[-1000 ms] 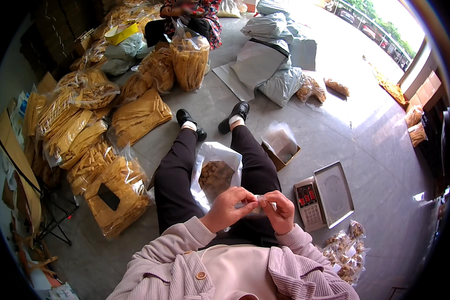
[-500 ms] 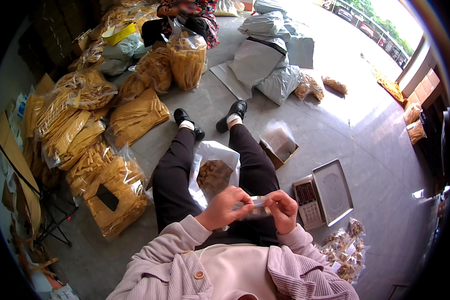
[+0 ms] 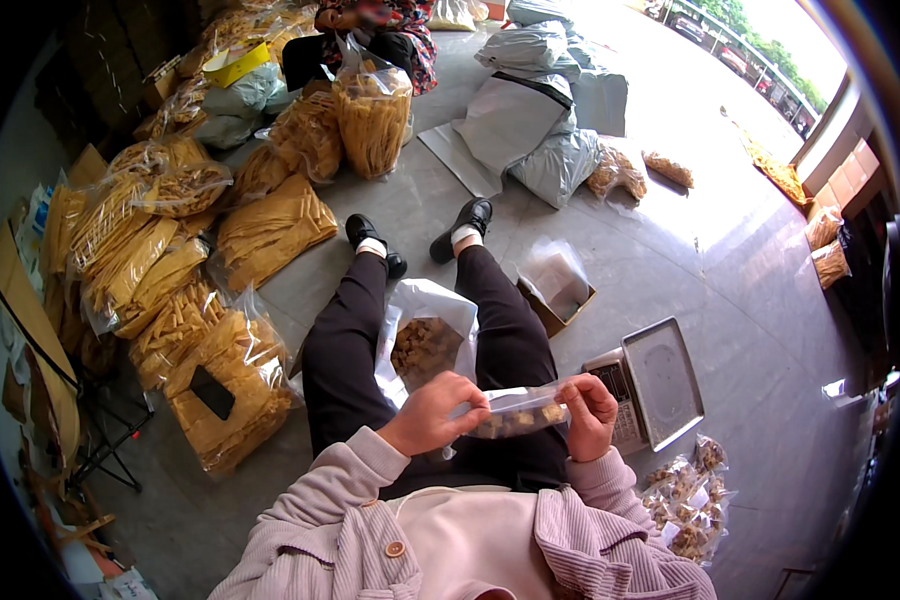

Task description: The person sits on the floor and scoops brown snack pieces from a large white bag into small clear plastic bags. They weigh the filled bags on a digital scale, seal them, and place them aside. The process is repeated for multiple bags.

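Note:
Stretched between my two hands over my lap is a small clear plastic bag (image 3: 518, 416) with tan chunks inside. My left hand (image 3: 436, 412) pinches its left end, and my right hand (image 3: 588, 408) pinches the upper right corner. Just beyond, between my legs, stands a large open white bag (image 3: 398, 312) partly filled with brown chunks (image 3: 430, 348). A digital scale (image 3: 660, 385) with a metal tray lies on the floor to the right. Below it sits a heap of small filled clear bags (image 3: 692, 505).
Large clear bags of tan strips (image 3: 230, 390) crowd the left side, a dark phone (image 3: 212, 392) on one. An open carton (image 3: 558, 290) of plastic bags stands by my right knee. Grey sacks (image 3: 530, 120) are piled ahead. Another person (image 3: 400, 45) sits at the far left.
My hands have moved apart, the right one rightward and the left one slightly leftward. The small bag is pulled out longer between them, showing more of its chunks.

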A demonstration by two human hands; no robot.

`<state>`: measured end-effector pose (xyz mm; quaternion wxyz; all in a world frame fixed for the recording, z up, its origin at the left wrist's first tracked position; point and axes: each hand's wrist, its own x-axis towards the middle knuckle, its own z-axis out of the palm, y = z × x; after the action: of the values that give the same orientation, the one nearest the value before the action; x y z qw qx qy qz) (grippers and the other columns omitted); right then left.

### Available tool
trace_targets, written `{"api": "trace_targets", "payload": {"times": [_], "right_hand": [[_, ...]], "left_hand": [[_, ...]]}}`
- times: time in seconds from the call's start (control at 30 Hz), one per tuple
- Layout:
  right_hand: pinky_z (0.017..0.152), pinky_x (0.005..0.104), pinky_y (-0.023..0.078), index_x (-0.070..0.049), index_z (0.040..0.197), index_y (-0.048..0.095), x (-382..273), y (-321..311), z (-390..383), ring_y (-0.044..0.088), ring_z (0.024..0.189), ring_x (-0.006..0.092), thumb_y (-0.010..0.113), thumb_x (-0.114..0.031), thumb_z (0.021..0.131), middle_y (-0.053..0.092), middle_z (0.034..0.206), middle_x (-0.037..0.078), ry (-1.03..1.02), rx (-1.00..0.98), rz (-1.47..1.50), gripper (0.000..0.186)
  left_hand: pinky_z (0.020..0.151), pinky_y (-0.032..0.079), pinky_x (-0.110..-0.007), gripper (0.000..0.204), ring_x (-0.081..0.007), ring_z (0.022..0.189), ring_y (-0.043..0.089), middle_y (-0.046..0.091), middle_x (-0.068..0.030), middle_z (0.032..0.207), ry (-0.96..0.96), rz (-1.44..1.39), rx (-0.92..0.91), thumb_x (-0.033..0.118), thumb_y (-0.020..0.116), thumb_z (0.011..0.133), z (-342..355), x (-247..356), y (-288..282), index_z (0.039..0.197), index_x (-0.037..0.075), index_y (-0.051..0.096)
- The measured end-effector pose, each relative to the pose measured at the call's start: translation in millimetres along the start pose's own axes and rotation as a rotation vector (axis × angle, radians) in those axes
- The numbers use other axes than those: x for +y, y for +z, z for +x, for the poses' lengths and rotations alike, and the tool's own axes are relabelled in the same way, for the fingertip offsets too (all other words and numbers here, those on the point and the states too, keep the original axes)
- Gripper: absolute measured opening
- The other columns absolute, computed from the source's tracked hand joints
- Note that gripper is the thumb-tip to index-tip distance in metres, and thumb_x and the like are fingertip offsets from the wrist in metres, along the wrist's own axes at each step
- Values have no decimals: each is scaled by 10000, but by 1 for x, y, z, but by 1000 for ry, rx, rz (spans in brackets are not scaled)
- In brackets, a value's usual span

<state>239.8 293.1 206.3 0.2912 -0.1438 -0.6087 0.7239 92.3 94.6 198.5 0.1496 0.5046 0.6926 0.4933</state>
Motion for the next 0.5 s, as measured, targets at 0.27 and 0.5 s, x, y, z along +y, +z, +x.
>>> {"api": "trace_targets", "payload": {"times": [0.27,0.5], "right_hand": [[733,225,430,-21,889,624,6,-12,0,558,753,91,598,-66,939,620,824,27,53,83,36,72],[742,226,424,-29,886,629,11,-28,4,555,756,85,607,-98,939,618,802,12,72,181,69,90]], "left_hand": [[814,454,-356,142,-260,888,577,634,-65,893,-48,18,-18,207,692,876,-6,-9,-2,911,74,657],[812,452,-343,144,-243,884,572,633,-59,897,-107,19,-5,204,699,869,-12,-13,-9,902,68,664]]}}
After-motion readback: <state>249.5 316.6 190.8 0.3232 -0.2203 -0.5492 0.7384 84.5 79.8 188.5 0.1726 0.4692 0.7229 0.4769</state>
